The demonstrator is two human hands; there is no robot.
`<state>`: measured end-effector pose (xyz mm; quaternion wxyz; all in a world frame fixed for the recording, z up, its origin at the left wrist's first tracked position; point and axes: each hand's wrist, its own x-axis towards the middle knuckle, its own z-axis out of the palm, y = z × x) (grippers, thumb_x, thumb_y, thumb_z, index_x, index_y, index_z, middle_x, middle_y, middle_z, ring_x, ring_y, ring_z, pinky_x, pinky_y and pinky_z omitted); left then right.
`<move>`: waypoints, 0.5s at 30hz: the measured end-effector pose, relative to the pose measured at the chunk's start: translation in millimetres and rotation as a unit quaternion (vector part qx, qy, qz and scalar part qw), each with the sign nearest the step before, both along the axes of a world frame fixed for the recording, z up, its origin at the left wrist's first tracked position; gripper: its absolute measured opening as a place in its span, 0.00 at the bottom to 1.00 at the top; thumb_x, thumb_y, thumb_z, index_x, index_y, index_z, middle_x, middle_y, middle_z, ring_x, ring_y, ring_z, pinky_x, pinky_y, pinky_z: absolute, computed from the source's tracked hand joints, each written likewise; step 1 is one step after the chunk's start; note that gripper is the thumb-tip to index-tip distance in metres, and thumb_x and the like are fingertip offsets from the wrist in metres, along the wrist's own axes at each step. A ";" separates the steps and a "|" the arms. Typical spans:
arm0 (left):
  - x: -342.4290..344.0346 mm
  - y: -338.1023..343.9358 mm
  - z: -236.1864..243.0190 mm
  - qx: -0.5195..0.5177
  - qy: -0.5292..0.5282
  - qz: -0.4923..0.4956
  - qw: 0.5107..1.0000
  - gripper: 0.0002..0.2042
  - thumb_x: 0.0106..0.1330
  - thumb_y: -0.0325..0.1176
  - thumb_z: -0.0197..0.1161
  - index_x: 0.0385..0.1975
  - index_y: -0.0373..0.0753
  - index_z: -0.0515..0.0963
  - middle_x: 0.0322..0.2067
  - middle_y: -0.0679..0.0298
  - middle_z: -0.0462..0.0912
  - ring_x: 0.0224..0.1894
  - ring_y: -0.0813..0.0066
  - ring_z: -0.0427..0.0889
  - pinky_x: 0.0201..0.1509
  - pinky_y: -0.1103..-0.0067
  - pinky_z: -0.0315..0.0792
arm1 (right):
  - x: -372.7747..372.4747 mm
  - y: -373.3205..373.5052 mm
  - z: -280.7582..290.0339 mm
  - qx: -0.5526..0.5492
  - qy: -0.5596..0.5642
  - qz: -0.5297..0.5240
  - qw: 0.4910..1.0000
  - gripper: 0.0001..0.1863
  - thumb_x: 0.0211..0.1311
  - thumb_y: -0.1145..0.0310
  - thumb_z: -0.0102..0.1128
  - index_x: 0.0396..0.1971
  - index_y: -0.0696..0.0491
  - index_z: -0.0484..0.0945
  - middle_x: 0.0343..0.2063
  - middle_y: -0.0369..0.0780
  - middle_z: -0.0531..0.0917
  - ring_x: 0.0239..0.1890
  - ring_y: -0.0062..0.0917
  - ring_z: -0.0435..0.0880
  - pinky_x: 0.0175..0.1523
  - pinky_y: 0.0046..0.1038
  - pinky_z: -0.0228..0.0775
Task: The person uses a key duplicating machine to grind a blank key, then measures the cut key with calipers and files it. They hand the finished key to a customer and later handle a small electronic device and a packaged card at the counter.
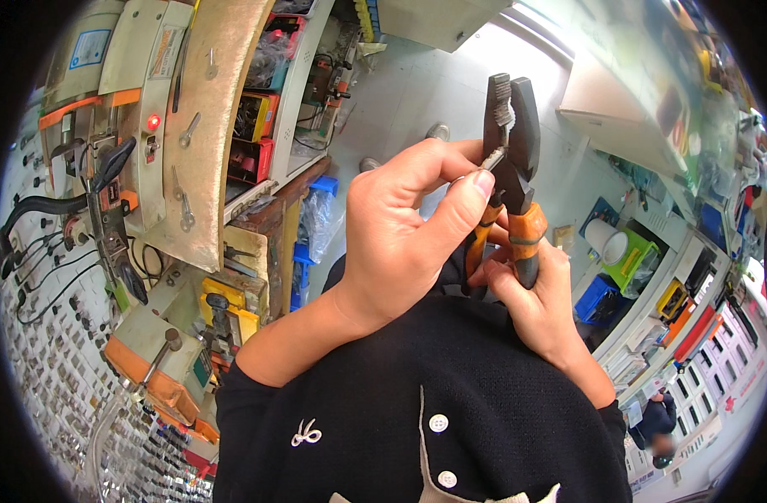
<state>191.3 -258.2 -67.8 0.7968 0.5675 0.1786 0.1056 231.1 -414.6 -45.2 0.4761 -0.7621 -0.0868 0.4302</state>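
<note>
In front of my chest I hold large combination pliers [527, 138] upright, with dark serrated jaws spread apart and worn orange-and-black handles. My right hand [541, 295] is wrapped round the handles from below. My left hand [396, 226] is closed in a pinch beside the lower part of the jaws. Between its thumb and forefinger a small pale metal piece [494, 158] shows, lying against the inner side of the left jaw. Most of that piece is covered by the fingertips, so its kind cannot be made out.
Along the left stands a bench [207, 168] with several loose keys [190, 130] and a machine with a lit red lamp [154, 122]. Blue bins [303, 264] hang beside it. Shelves [702, 277] and a green bin [637, 261] are at right. Another person [654, 419] is farther off.
</note>
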 end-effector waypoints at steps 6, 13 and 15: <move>-1.0 -3.3 1.7 -0.018 0.008 0.002 1.000 0.05 0.61 0.26 0.56 0.27 0.29 0.74 0.30 0.64 0.79 0.30 0.87 0.72 0.35 0.87 0.67 | -7.3 1.1 -4.9 0.073 0.076 -0.088 0.990 0.22 0.47 0.75 0.53 0.46 0.58 0.67 0.32 0.40 0.75 0.37 0.22 0.75 0.46 0.27 0.66; -6.7 -2.7 -5.1 -0.051 0.057 -0.001 0.997 0.06 0.61 0.27 0.55 0.29 0.30 0.75 0.30 0.61 0.79 0.33 0.83 0.74 0.42 0.84 0.68 | -11.6 1.1 -22.5 0.135 0.189 -0.085 0.969 0.21 0.47 0.72 0.54 0.44 0.58 0.67 0.30 0.36 0.74 0.33 0.21 0.74 0.41 0.23 0.66; -13.2 -3.6 -21.1 -0.059 0.077 -0.001 0.995 0.06 0.61 0.27 0.55 0.29 0.30 0.75 0.29 0.62 0.79 0.33 0.84 0.74 0.42 0.84 0.68 | -14.6 -1.0 -35.7 0.131 0.221 -0.109 0.960 0.19 0.48 0.72 0.53 0.42 0.58 0.67 0.28 0.36 0.73 0.28 0.19 0.73 0.36 0.21 0.66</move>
